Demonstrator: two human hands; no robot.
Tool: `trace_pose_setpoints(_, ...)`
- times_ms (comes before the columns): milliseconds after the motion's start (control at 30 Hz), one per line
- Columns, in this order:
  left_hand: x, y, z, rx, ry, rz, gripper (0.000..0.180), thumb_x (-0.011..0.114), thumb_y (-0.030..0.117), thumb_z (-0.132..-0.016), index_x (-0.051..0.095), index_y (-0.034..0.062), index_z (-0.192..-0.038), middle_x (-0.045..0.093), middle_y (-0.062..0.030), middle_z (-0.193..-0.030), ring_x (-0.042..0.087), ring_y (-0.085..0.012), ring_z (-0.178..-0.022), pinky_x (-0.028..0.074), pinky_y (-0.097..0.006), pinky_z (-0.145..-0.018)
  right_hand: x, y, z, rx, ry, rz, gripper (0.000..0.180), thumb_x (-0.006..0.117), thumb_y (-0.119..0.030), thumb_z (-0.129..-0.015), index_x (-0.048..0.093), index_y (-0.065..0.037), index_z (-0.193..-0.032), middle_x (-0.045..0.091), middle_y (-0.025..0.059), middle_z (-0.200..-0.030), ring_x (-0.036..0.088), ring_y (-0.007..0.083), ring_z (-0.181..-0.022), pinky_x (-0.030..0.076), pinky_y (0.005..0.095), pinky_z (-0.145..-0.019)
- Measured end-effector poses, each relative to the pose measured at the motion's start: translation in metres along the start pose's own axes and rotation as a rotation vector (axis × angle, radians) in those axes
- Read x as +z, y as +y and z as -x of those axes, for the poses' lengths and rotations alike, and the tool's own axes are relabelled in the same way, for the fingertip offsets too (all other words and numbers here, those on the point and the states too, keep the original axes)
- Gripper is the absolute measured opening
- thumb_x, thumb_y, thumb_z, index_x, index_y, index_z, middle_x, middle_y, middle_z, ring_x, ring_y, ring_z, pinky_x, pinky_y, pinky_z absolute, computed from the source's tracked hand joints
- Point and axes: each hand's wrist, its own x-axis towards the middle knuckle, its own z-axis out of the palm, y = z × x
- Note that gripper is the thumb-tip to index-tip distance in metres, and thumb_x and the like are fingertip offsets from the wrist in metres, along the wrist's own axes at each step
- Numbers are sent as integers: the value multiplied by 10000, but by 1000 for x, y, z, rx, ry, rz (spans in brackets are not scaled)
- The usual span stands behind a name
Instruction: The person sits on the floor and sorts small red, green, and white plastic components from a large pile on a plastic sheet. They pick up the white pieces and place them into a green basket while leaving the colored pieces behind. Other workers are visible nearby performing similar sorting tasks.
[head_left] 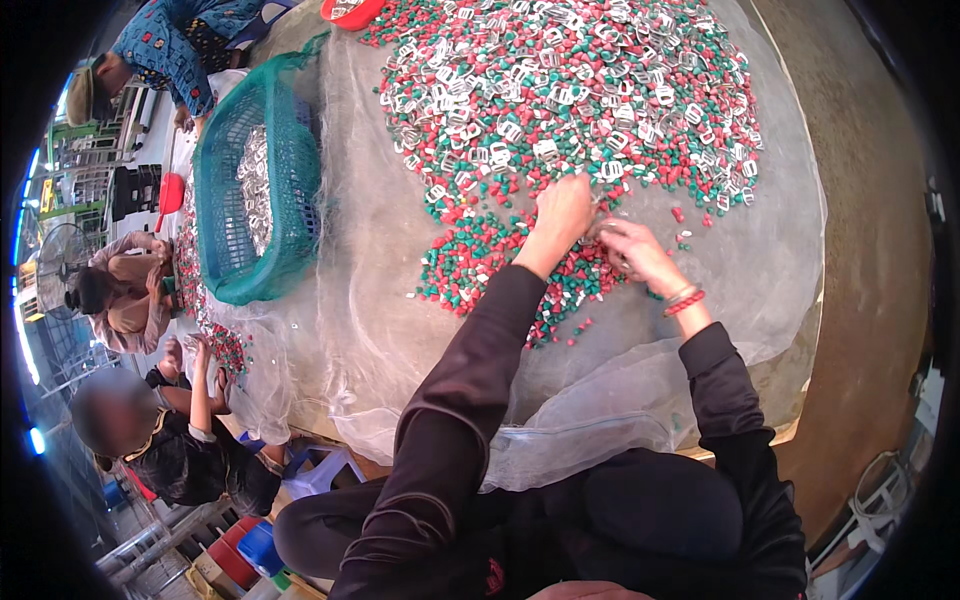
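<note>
Both forearms enter from the lower edge in black long sleeves and extend forward, converging. Left hand (563,208): arm nearly straight, back of hand up, fingers curled downward. Right hand (628,243): elbow bent, wrist cocked inward, fingers pinched together just beside the left hand. Red bracelet (685,300) on right wrist

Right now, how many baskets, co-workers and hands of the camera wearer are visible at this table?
Teal basket: 1
Co-workers: 3
Own hands, left hand and right hand: 2
Total: 6
The red, green and silver pieces are too many to count.
</note>
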Motion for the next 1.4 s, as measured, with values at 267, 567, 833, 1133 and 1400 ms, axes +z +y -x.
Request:
trace_pose_setpoints(267, -71, -39, 74, -232, -168, 1367, 233, 650, 247, -877, 588, 38, -960, 540, -13, -746, 509, -114, -646, 403, -241, -481, -37, -43, 25, -341, -218, -520, 282, 505, -253, -949, 615, -7, -1029, 492, 14, -676, 425, 64, -507, 249, 167, -371)
trace_pose_setpoints(567, -101, -29, 63, 29, -246, 2272, 201, 544, 276, -910, 522, 78, -937, 493, -114, -858, 489, -181, -698, 366, -179, -360, 11, 9, -36, -460, 304, 826, 265, 641, -187, -846, 617, -43, -1067, 664, 134, -822, 647, 285, -737, 487, 377, -621)
trace_pose_setpoints(833, -101, -41, -19, -256, -42, 1170, 268, 551, 296, -941, 631, 43, -973, 594, -60, -745, 557, -139, -592, 375, -250, -402, 2, -14, -20, -156, 66, -245, 130, 595, -183, -917, 555, -60, -925, 531, -3, -643, 509, 56, -569, 273, 170, -379)
trace_pose_setpoints(1133, -10, -22, -23, 5, 139, -252, 166, 527, 74, -831, 491, -23, -961, 607, -211, -842, 664, -342, -739, 540, -438, -598, -11, -48, 6, -280, -208, -867, 368, 510, -179, -891, 483, -13, -1218, 564, 160, -1038, 579, 252, -842, 460, 233, -427)
trace_pose_setpoints(1400, -62, -19, 52, -150, -122, 901, 240, 628, 265, -889, 542, 58, -974, 631, -98, -893, 644, -216, -727, 465, -324, -536, -3, -55, 9, -238, -279, -1157, 676, 408, -473, -967, 272, -4, -1434, 344, 235, -1437, 328, 418, -1331, 392, 541, -1036)
